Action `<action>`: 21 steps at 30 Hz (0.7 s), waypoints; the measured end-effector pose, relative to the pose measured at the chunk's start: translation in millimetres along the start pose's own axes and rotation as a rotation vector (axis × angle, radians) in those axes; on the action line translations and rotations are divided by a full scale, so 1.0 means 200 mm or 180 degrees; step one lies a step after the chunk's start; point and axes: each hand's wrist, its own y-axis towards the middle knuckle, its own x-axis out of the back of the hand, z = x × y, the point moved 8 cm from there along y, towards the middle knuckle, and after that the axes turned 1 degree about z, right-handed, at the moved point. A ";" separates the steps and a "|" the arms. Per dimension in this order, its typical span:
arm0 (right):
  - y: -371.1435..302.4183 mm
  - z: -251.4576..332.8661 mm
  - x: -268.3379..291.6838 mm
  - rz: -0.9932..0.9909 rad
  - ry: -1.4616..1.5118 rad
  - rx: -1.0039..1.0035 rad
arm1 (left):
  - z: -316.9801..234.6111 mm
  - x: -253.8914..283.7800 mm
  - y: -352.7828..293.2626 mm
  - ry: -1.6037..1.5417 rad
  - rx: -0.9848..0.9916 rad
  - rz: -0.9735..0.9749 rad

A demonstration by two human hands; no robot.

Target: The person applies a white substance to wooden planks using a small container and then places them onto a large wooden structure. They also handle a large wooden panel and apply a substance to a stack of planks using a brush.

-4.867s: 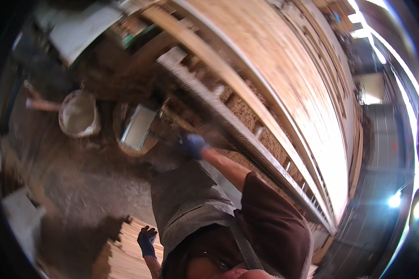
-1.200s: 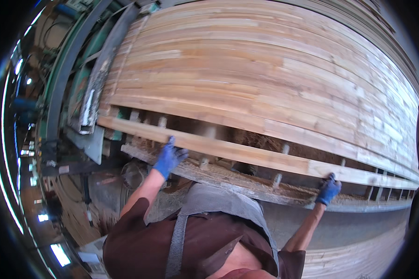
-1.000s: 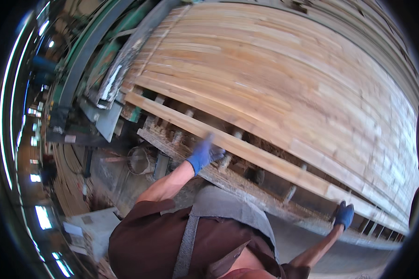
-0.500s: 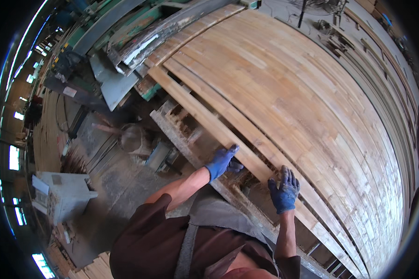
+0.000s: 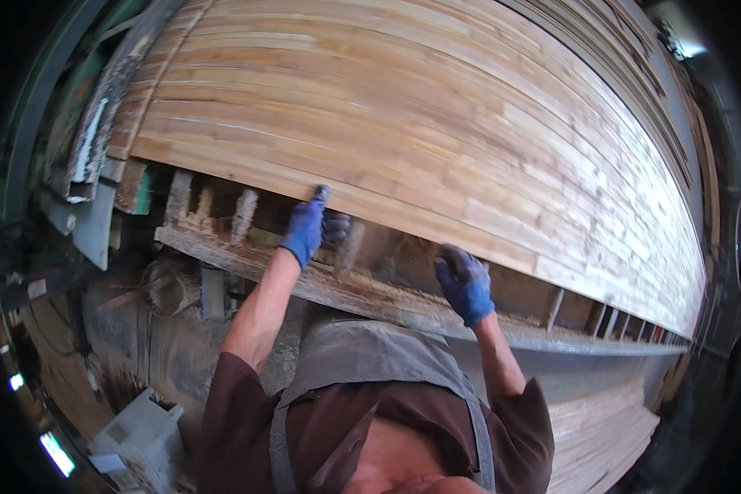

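Observation:
A wide panel of edge-to-edge wooden strips [image 5: 346, 107] lies before me, its near edge running from upper left to lower right. On the near strip [image 5: 247, 170], my left hand [image 5: 306, 229] in a blue work glove rests one digit on top. Its other fingers curl below the edge against the strip's side. My right hand [image 5: 466, 286], also blue-gloved, is at the same edge farther right. Its fingers are bent in, with no object seen in them. Whether its fingertips touch the strip cannot be made out.
A sawdust-covered ledge [image 5: 370, 296] with short uprights runs between me and the panel. Metal machine parts [image 5: 90, 165] stand at the left end. A grey box [image 5: 144, 440] is at lower left, and stacked boards [image 5: 601, 436] lie at lower right.
The gaps between the near strips and the panel have closed. My right hand has come off the strip's top and bent its fingers at the edge. The view has turned.

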 end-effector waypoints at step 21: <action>0.52 -0.37 0.31 0.0020 -0.0729 0.0709 | 0.07 0.00 -0.03 0.0111 -0.0479 -0.0637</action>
